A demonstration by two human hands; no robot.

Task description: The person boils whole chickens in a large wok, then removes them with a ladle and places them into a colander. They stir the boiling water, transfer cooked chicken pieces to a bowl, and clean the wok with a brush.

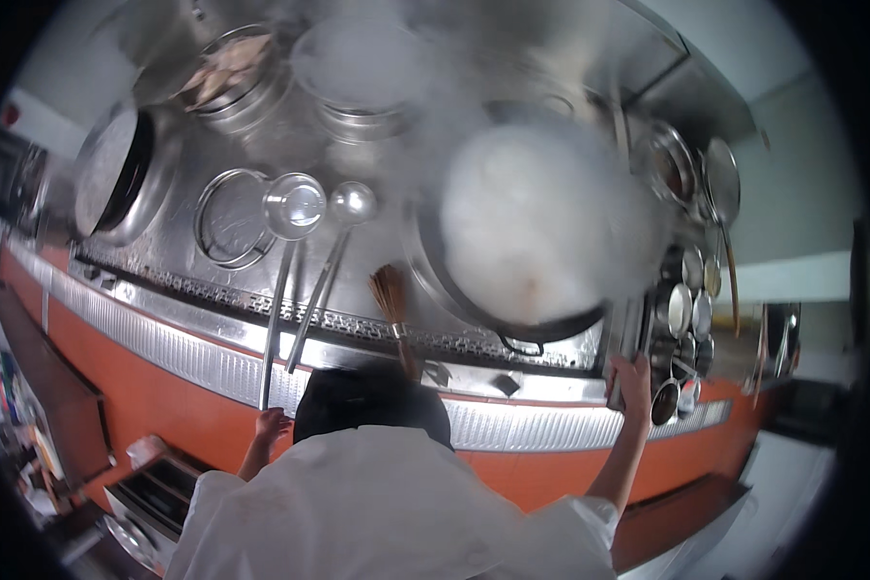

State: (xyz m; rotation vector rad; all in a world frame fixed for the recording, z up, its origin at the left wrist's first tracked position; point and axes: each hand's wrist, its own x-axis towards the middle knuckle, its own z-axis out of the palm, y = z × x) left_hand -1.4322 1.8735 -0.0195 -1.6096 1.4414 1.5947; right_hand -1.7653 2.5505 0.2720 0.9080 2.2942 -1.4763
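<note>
My left hand (272, 425) is low at the counter's front, beside the handle end of a large metal ladle (295, 206); I cannot tell whether they touch. On the right, my right hand (629, 380) rests on the metal edge of a side ledge (627, 326) by the stove, its fingers partly hidden. Between them sits a large wok (442, 268), its contents veiled by thick white steam (536, 210). A second ladle (352, 203) lies bowl-side down next to the first. A bamboo wok brush (388, 293) lies bristles away from me, across the stove's front edge.
A metal ring (235, 262) lies left of the ladles. Farther left stands a tilted wok (109, 174). Behind are a pot of raw-looking meat (232, 69) and a steaming pot (362, 119). Several seasoning containers (680, 312) and a strainer (722, 181) stand right.
</note>
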